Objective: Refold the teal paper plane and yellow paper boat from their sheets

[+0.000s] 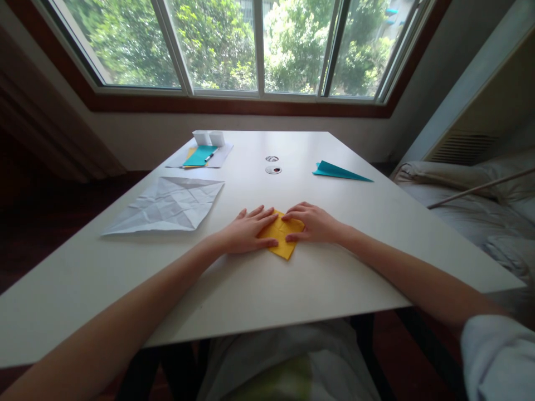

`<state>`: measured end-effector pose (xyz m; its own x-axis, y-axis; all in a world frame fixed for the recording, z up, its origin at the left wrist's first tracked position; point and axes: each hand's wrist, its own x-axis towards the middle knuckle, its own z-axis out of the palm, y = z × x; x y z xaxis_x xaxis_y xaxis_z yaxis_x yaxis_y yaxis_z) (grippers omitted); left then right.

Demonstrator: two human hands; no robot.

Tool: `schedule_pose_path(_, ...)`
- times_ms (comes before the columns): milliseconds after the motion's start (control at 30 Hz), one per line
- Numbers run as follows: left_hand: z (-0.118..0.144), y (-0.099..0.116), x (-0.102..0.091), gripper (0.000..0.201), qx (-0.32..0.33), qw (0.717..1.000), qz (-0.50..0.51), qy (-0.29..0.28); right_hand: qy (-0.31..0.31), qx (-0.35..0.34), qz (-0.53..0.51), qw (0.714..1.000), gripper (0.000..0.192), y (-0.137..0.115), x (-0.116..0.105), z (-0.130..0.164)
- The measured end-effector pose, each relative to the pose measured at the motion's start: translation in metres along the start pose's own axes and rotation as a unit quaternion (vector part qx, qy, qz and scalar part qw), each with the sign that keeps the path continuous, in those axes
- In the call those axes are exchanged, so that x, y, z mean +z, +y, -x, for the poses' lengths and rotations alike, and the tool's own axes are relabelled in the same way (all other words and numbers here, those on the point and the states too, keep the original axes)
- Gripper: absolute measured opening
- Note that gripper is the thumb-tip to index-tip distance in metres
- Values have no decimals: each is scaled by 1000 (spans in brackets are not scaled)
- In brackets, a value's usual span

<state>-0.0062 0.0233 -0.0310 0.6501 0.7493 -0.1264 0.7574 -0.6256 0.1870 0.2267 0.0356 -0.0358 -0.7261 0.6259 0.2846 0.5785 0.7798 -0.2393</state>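
A folded piece of yellow paper [284, 240] lies on the white table in front of me, with one corner pointing toward me and creases across its face. My left hand [249, 229] rests flat on its left side, fingers spread and the thumb lying along the paper. From the right, my right hand [314, 223] curls over the paper's right edge, with fingertips on top and the thumb lower down. Whether the right fingers pinch a layer of it or only press on it, I cannot tell.
A creased white sheet [175, 205] lies left. Behind it are teal paper [200, 154], a pen [211, 155] and white folded pieces [209, 137]. A teal paper plane [340, 171] sits at the right. Two round fittings [273, 170] mark the table's [234, 301] middle.
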Motion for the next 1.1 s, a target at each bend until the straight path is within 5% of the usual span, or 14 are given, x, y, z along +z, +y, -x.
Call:
schedule_pose_path(167, 3, 3, -1, 89, 0, 1000, 10, -16, -23, 11, 22, 999, 72, -9, 0, 3)
schedule_pose_path(433, 2, -10, -3, 59, -45, 998, 46, 27, -14, -115, -32, 993, 26, 3, -7, 0)
schedule_pose_path(600, 5, -17, -4, 54, -68, 996, 7, 64, -63, -160, -32, 985, 30, -10, -8, 2)
schedule_pose_path(767, 9, -15, -12, 49, -64, 992, -39, 106, -40, -73, 40, 996, 28, -11, -11, 3)
schedule_pose_path(867, 12, -11, -17, 44, -1, 992, -36, 121, -17, 1, 89, 996, 33, -4, -13, 2)
schedule_pose_path(1100, 16, 18, -12, 32, 155, 985, 73, 35, -10, 49, 88, 995, 36, 10, 2, 4)
